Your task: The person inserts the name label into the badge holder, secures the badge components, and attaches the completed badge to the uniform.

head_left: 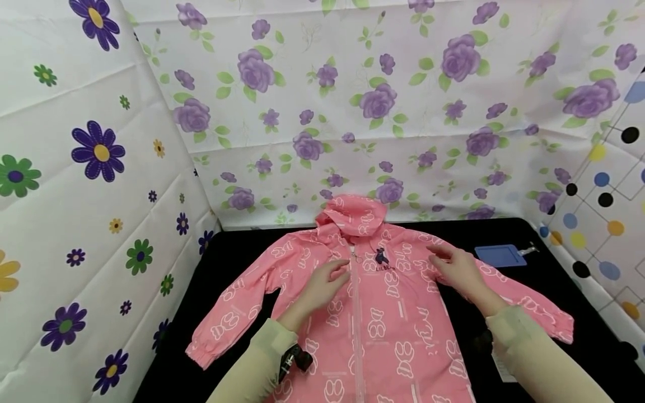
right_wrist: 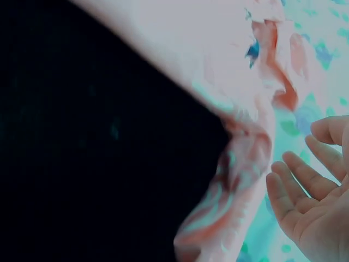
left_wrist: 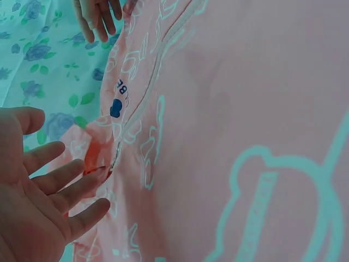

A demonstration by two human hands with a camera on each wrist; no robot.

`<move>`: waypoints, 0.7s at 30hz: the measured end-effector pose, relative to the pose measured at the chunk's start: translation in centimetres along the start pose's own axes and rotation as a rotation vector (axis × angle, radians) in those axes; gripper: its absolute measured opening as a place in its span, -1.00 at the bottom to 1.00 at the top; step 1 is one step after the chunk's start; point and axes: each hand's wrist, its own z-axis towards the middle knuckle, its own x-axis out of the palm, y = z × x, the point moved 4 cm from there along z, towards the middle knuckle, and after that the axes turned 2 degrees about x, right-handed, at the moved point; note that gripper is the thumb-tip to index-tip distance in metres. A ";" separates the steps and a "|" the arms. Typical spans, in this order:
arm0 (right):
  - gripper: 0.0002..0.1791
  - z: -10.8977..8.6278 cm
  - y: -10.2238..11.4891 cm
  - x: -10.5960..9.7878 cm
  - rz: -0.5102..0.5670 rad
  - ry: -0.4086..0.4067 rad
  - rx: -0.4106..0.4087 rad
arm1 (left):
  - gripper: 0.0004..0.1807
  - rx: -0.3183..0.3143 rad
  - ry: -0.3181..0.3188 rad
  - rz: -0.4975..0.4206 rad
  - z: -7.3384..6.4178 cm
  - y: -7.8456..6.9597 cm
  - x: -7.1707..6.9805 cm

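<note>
A pink hooded jacket with white cartoon outlines lies spread front up, its sleeves out to both sides. Its zipper runs closed down the middle, and a dark bear print marks the chest. Over the chest left of the zipper is my left hand, fingers loosely bent and holding nothing. My right hand hovers by the shoulder of the sleeve on the right, also with nothing in it. In the wrist views the left hand and the right hand both show spread, relaxed fingers.
Under the jacket is a black table. A blue card holder with a clip lies at the back right. A white item is partly covered by the right forearm. Flower-patterned sheets hang behind and beside the table.
</note>
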 end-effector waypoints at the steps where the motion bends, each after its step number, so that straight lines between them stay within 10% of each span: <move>1: -0.51 -0.1 -0.1 -0.4 -0.019 -0.008 0.003 | -0.51 0.001 -0.003 -0.015 0.0 0.1 0.0; 21: -0.30 -1.2 -8.3 -10.5 -0.222 -0.127 0.146 | -0.44 -0.011 -0.131 -0.173 -1.1 0.7 -1.6</move>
